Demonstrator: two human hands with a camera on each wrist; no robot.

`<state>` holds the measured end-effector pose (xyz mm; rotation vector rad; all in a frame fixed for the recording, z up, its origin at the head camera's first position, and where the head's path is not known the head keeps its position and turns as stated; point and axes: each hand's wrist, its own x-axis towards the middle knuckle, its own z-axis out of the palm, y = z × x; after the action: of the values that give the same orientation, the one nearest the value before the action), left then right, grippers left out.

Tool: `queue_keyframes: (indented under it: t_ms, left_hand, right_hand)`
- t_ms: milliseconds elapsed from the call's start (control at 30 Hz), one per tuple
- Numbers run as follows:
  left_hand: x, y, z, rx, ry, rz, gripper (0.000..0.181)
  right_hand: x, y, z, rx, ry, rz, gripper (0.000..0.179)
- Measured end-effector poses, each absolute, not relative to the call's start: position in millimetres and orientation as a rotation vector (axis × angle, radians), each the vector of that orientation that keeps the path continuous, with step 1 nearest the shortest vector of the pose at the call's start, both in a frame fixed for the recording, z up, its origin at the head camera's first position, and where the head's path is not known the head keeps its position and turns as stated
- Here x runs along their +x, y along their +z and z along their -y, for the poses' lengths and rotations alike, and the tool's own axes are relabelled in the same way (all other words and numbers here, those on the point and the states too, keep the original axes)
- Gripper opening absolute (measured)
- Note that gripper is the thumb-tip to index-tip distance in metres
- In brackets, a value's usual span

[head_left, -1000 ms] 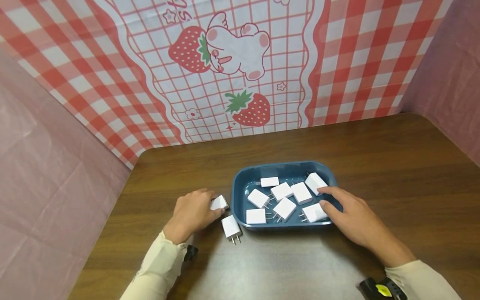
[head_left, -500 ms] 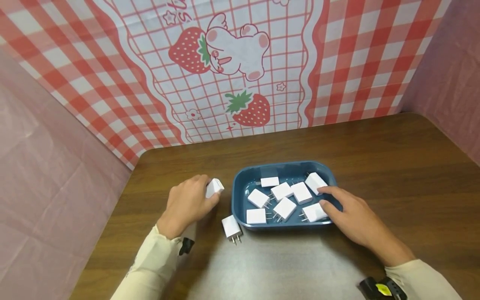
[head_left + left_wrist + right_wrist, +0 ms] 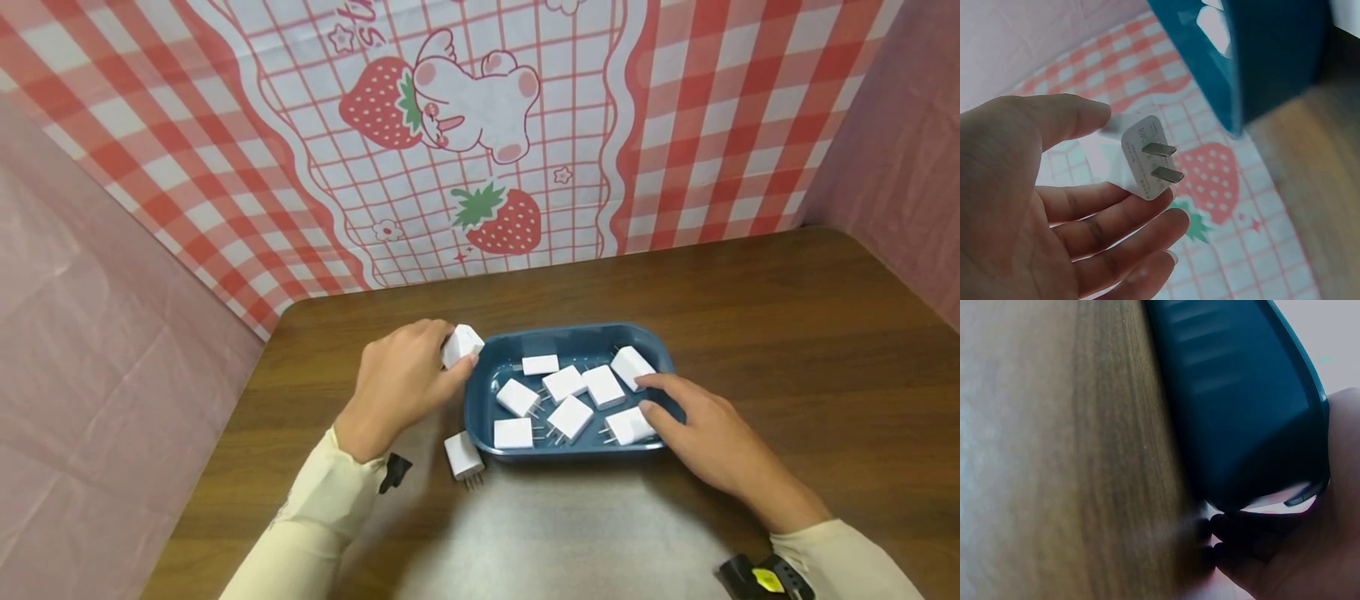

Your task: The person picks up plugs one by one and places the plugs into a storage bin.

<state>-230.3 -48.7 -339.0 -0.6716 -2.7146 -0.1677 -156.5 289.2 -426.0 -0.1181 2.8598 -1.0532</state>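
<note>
My left hand (image 3: 401,375) pinches a white charger plug (image 3: 462,345) between thumb and fingers, above the left rim of the blue tray (image 3: 558,454). In the left wrist view the two flat metal prongs of this charger plug (image 3: 1150,159) face away from the palm. At the tray's right end my right hand (image 3: 708,429) grips the wall, thumb and a finger over the rim. In the right wrist view its other fingers (image 3: 1235,528) sit low against the outside of the tray. Several white charger plugs, one of them a charger (image 3: 570,418) near the middle, lie in the tray.
One more white charger (image 3: 463,456) lies on the wooden table (image 3: 787,333) by the tray's front left corner, prongs toward me. A red and white checked cloth (image 3: 705,108) with strawberries hangs behind the table, and pink cloth (image 3: 97,375) hangs at the left.
My left hand has lifted the charger plug off the table left of the tray, then carried it up and right to the tray's left rim. The right hand has stayed in place.
</note>
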Motion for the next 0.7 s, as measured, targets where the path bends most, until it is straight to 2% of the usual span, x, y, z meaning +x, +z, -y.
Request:
queue_keyframes:
  t_ms: [300, 700]
  left_hand:
    - [-235, -324, 1, -0.864, -0.058, 2.749, 0.042]
    - [-237, -336, -48, -1.03, 0.044, 2.919, 0.041]
  right_hand:
    - [-155, -426, -291, -0.117, -1.06, -2.853, 0.054]
    - [-157, -426, -290, -0.114, -1.059, -2.85, 0.056]
